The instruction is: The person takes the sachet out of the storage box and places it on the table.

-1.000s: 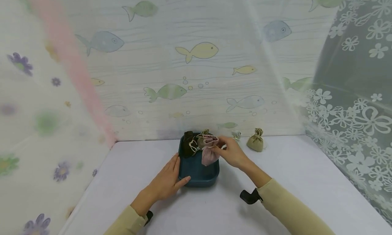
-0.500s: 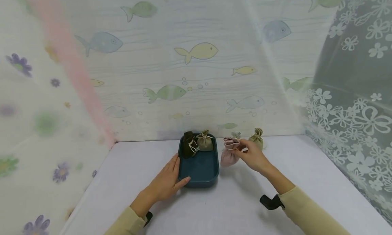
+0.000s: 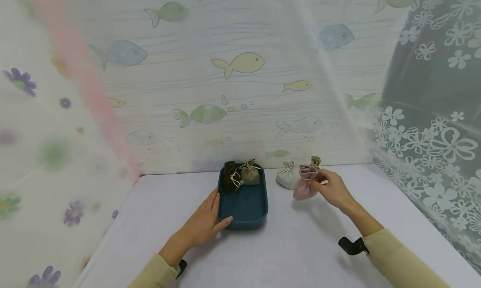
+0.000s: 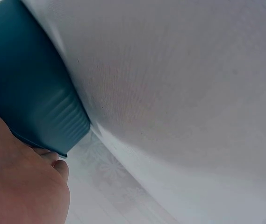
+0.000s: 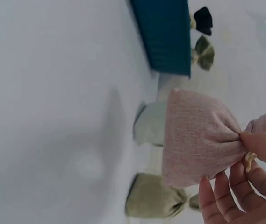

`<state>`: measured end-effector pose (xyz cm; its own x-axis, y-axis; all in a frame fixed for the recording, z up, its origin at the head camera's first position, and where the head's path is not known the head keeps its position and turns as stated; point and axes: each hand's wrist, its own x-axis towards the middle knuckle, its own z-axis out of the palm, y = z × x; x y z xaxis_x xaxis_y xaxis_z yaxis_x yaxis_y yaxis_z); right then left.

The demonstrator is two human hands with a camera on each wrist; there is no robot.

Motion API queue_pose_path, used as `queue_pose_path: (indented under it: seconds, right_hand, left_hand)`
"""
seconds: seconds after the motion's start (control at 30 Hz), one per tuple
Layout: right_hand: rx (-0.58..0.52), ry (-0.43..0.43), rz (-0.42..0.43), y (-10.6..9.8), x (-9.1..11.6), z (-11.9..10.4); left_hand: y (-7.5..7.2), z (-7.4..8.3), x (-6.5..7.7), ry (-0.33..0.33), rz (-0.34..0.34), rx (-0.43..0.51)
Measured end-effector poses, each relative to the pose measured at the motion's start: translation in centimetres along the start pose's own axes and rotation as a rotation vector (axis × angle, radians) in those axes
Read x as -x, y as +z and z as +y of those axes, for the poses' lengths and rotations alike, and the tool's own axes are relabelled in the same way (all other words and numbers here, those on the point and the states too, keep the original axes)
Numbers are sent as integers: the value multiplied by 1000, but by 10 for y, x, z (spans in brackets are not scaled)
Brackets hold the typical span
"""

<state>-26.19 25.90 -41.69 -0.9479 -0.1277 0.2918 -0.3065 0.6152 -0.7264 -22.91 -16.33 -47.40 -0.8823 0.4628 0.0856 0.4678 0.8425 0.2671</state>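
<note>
Two pouches are inside the blue tray point(image 3: 244, 210), side by side at its far end: taking the tray's middle as the clock's centre and twelve as its far edge, the dark brown pouch point(image 3: 229, 177) sits near eleven o'clock and the olive pouch point(image 3: 250, 175) near one. Three others are outside. The white pouch point(image 3: 286, 179) stands on the tabletop point(image 3: 270, 258) towards two o'clock; the green pouch point(image 5: 150, 197) stands on the same bearing, farther out, mostly hidden in the head view. The pink pouch point(image 3: 303, 190) is at about three o'clock, apparently raised off the surface. The right hand point(image 3: 332, 188) pinches it at its gathered neck between thumb and fingers, with other fingers spread by its lower side in the right wrist view. The left hand point(image 3: 201, 223), nearly flat, lies against the tray at eight o'clock, fingers straight along the wall and thumb on the near rim, steadying it in my judgement. Assessment: part complete. Sharing pouches between tray and tabletop stands at two in, two standing out and one in hand. The pink pouch's placement remains outstanding; its final position cannot be certified from this evidence. The tray's near half holds no pouch.
</note>
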Motion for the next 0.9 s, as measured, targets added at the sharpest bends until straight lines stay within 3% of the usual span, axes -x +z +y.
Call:
queue_pose_path:
  seconds: [0.37, 0.7, 0.9]
  right_hand:
    - [47, 98, 46, -7, -4, 36]
    - [36, 182, 34, -2, -9, 41]
    - [44, 222, 26, 4, -10, 46]
  left_hand:
    - [-2, 1, 0, 9, -5, -5]
    - [-3, 2, 0, 26, 21, 6]
    - [-2, 2, 0, 13, 2, -8]
